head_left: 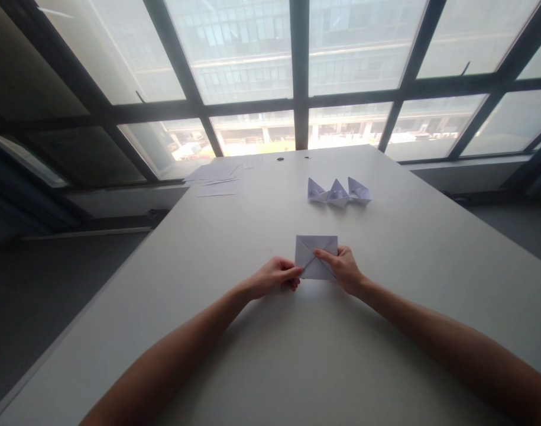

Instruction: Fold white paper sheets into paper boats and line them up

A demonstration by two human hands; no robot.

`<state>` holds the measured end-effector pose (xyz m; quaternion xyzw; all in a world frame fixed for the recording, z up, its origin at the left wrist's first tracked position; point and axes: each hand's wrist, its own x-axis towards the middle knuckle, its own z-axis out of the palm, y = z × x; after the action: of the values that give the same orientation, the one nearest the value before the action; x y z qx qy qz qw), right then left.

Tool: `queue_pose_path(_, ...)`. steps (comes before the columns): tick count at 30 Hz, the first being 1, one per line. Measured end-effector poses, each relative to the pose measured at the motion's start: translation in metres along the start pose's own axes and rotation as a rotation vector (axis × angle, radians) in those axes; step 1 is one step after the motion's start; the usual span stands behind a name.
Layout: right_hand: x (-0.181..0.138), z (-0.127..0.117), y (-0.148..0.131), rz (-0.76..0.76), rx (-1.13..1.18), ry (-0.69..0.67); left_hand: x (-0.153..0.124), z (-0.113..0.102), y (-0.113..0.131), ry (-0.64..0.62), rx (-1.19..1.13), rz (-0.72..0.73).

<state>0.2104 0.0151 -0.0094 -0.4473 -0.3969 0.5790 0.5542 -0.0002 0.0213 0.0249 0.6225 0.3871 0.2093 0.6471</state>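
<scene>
Between my two hands is a folded sheet of white paper [306, 247], a flat rectangle with creases that cross near its middle. My left hand [278, 274] pinches its lower left corner between thumb and fingers. From the right side my right hand [344, 269] grips it, the thumb lying flat across the front near the centre and the fingers mostly hidden behind. The paper is held tilted towards me, close above the table. Beyond it stand three folded paper boats [338, 194] in a row.
The white table [261, 231] stretches away towards large framed windows [252, 53]. Several loose sheets of paper [217, 177] lie at its far left. Two small round holes [280, 159] show near the far edge. Dark floor lies on both sides.
</scene>
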Motion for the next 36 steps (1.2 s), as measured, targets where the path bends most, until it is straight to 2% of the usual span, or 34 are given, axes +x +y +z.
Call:
queue_pose_path(10,-0.002,0.002,-0.001,0.005,0.004,-0.010,0.003,-0.005,-0.011,-0.066,-0.102,0.010)
queue_pose_path(16,-0.002,0.001,-0.002,-0.011,-0.106,0.032,0.002,-0.002,-0.010,-0.006,0.025,0.004)
queue_pose_path(22,0.000,-0.004,-0.005,-0.037,-0.168,-0.060,0.000,0.001,-0.011,0.026,0.015,-0.020)
queue_pose_path(25,-0.001,-0.002,-0.005,-0.036,-0.169,-0.086,0.001,0.004,-0.010,0.052,0.001,0.020)
queue_pose_path(30,-0.007,0.004,-0.003,-0.074,-0.181,-0.184,0.009,0.013,-0.011,0.208,-0.049,0.199)
queue_pose_path(36,-0.008,0.004,-0.002,-0.027,-0.210,-0.180,0.011,0.017,-0.016,0.214,-0.105,0.241)
